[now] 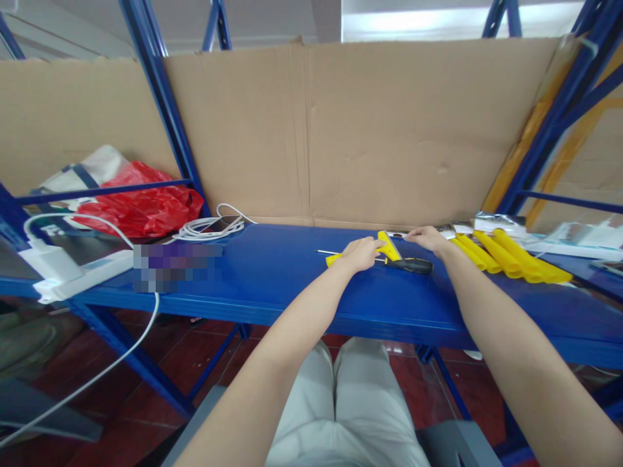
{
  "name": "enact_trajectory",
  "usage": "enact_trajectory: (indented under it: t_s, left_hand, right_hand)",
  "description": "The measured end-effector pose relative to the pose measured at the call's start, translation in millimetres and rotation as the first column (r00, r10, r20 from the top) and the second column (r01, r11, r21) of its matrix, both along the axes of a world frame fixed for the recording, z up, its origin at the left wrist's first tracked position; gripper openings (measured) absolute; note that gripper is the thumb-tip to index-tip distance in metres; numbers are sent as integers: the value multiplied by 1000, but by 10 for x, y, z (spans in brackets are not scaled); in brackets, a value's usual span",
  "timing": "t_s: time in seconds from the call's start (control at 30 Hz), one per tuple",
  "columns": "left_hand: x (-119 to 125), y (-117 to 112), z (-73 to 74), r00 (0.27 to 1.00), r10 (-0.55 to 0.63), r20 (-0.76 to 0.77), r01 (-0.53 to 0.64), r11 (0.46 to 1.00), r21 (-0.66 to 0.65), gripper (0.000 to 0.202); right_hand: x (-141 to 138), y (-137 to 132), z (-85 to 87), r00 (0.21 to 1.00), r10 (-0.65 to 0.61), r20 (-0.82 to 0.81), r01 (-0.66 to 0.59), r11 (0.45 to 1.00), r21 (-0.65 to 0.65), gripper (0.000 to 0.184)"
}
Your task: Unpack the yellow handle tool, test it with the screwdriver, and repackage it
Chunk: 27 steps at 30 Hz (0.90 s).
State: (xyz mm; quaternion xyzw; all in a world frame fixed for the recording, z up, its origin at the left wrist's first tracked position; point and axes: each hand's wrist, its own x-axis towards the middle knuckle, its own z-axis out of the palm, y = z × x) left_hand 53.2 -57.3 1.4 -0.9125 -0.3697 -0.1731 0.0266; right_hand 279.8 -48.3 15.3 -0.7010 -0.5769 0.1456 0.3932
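My left hand (361, 254) is closed around a yellow scraper (389, 246); its wide head points up to the right and the handle end shows left of my fingers. A screwdriver (413, 265) with a black and yellow handle lies on the blue table (277, 272), its shaft running beneath my left hand. Right of the scraper head, my right hand (426, 239) has its fingers drawn together low over the table's back. A small dark and pale piece (398, 235) lies by its fingertips; what the fingers pinch is hidden.
Several yellow tubes (506, 254) lie right of my right hand, near silvery packets (499, 222). At left are a white power strip (92, 272), a coiled white cable (209, 228) and a red plastic bag (141, 201). A cardboard wall (379, 130) stands behind.
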Motion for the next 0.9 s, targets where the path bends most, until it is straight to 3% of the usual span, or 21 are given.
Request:
enact_trajectory:
  t_s: [0.13,0.33,0.5,0.7,0.9]
  left_hand:
    - [2,-15,17,1000,-9,-6,9,1000,9,39]
    - [-2,-40,38,999,-13,-35,15,998,63,37]
    - [-12,-55,50,996,2,-85,8,993,117,38]
    - [-14,-65,53,994,1,-112,15,990,141,37]
    - [-13,-43,40,996,20,-89,-6,989,151,38]
  right_hand:
    - [-189,4,77,967,202,-155,-189,978,92,8]
    - [-409,62,40,937,330,-115,-307,935,180,12]
    - [-446,60,25,946,319,-55,-301,930,211,12]
    - [-463,55,50,957,287,-36,-279,948,153,15]
    - [-585,13,57,979,128,-160,-103,983,154,11]
